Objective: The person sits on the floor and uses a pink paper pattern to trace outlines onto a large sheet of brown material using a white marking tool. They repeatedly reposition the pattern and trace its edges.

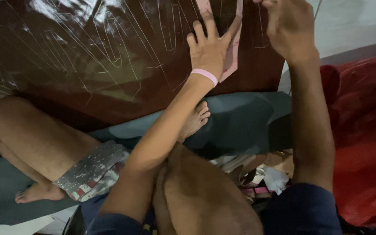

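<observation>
Large dark-brown leather-like sheet (pixel 109 56): glossy, smooth, scored with pale traced lines. Pink flat template (pixel 233 48): matt, paper-like card. Pink wristband (pixel 205 75): smooth, rubbery. Grey-blue sheet (pixel 244 122) beneath: matt, soft-looking. Red plastic sheeting (pixel 364 143): shiny, wrinkled. Grey patterned shorts (pixel 93 172): cloth, matt.

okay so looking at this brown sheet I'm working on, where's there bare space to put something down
The brown sheet is bare across its left and middle, between its scored outlines and the left hand. The dark mat is free right of the foot. It is crowded around the pink template, under both hands, and among the paper scraps.
</observation>
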